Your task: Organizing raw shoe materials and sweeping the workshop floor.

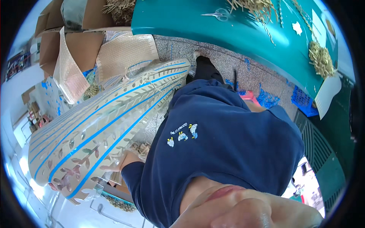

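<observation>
Clear, blue-striped, leaf-patterned plastic bundle (110,102) against left hand (124,160), perhaps for steadying; can't tell whether fingers grip. Right hand (256,107) mostly hidden, fingers unseen.

Left hand (129,158) out at side; grip hard to judge.

a green table (178,21) spans the far right, with scissors (221,15) on it and a bundle of straw-coloured strips (255,7) to their right. farther right lie a small white scrap (297,28) and a second straw-coloured bundle (321,60). a blue plastic basket (304,102) sits beside the table; blue shreds (268,98) litter the speckled floor (176,49) to its left. brown cardboard boxes (88,47) stand far left.
</observation>
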The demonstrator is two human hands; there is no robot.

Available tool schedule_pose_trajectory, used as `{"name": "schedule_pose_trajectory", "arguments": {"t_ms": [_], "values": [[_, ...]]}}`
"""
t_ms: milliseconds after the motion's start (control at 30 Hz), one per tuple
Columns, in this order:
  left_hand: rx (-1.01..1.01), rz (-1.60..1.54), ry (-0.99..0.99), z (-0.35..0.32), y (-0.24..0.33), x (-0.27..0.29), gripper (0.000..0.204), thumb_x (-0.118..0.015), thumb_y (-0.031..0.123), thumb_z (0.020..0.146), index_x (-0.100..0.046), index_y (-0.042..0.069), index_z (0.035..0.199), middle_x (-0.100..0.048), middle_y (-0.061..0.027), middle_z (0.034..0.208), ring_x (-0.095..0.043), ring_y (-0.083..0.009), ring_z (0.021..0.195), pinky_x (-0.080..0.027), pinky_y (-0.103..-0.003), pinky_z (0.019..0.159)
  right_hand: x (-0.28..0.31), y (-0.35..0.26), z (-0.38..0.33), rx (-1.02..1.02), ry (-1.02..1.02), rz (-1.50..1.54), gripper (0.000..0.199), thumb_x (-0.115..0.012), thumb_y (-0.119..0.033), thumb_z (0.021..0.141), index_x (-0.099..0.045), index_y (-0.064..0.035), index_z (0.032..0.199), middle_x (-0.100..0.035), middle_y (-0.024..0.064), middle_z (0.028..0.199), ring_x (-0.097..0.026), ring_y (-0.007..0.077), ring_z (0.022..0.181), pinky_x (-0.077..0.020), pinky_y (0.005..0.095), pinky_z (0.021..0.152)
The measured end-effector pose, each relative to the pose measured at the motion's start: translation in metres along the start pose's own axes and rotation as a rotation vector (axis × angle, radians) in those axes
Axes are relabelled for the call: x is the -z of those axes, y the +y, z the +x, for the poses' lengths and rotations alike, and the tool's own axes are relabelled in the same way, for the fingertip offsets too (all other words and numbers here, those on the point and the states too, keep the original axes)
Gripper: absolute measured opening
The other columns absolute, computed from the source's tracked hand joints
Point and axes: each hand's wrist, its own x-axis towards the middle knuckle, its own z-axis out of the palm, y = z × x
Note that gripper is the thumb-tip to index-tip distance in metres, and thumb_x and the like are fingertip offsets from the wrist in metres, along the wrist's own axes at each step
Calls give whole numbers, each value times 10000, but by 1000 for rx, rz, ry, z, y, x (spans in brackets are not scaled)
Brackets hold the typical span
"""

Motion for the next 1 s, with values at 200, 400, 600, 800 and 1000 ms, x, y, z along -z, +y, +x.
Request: {"name": "schedule_pose_trajectory", "arguments": {"t_ms": [200,400,600,800,1000], "values": [[-50,-97,-77,24,-19,-16,211,-582,161,714,-560,-3,845,-545,-67,777,-531,-174,713,-425,-303,638,-55,45,-58,-150,154,211,467,-438,-382,781,-507,-22,1070,-550,179,998,-517,305,948,-389,352,810],[-68,-165,-121,42,-39,-27,213,-584,161,717,-557,-3,849,-545,-62,778,-531,-170,712,-425,-299,636,-113,35,-90,-142,173,294,442,-481,-349,752,-523,-21,1045,-556,193,964,-533,312,910,-405,369,782],[-82,-175,-139,58,-50,-22,215,-586,162,720,-554,-4,852,-544,-56,780,-530,-166,712,-426,-296,633,-164,26,-125,-131,56,222,419,-524,-316,723,-539,-20,1019,-562,208,930,-549,319,871,-421,386,753],[-97,-117,-97,77,-51,16,217,-588,163,724,-551,-4,856,-543,-51,782,-529,-162,711,-427,-293,631,-103,-24,-57,156,12,-346,352,-552,-301,698,-583,-18,905,-577,217,835,-576,322,783,-449,392,664],[-66,-40,23,74,-70,89,219,-590,164,727,-548,-5,859,-542,-45,783,-528,-158,711,-428,-289,628,-97,-209,57,239,-88,634,773,-450,-667,669,-513,-10,1073,-526,165,1063,-514,271,948,-386,400,779]]}}
